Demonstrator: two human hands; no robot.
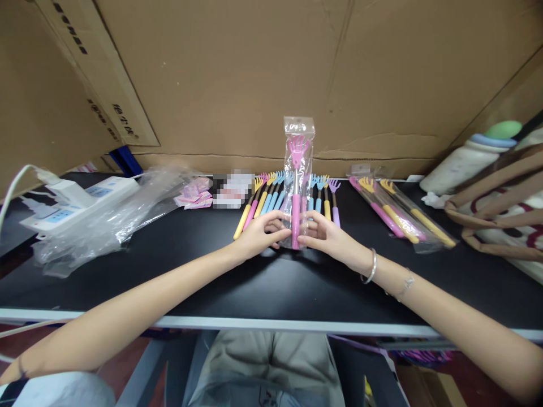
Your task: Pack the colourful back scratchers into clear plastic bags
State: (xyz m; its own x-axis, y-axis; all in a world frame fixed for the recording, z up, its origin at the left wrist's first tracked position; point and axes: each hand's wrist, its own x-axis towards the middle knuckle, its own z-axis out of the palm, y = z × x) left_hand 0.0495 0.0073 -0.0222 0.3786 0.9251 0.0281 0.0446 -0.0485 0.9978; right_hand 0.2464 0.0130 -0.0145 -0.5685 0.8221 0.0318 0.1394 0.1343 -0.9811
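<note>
A pink back scratcher [296, 220] in a clear plastic sleeve [299, 125] stands upright, claw end up, above the middle of the desk. From the left, my left hand [265, 232] pinches the bagged handle near its lower end. My right hand [322, 233] grips the same handle from the right, thumb at the front. Behind both hands lies a row of unbagged back scratchers [267, 199] in yellow, pink, blue and purple, partly covered by the hands. Several bagged back scratchers [401, 217] rest to the right.
At left, clear plastic sleeves [144, 203] lie beside a white power strip [80, 206]. Small pink cards [195, 193] sit near the cardboard wall [237, 73]. A white bottle [462, 164] and a brown-handled bag [509, 209] occupy the right end of the black desk [203, 288].
</note>
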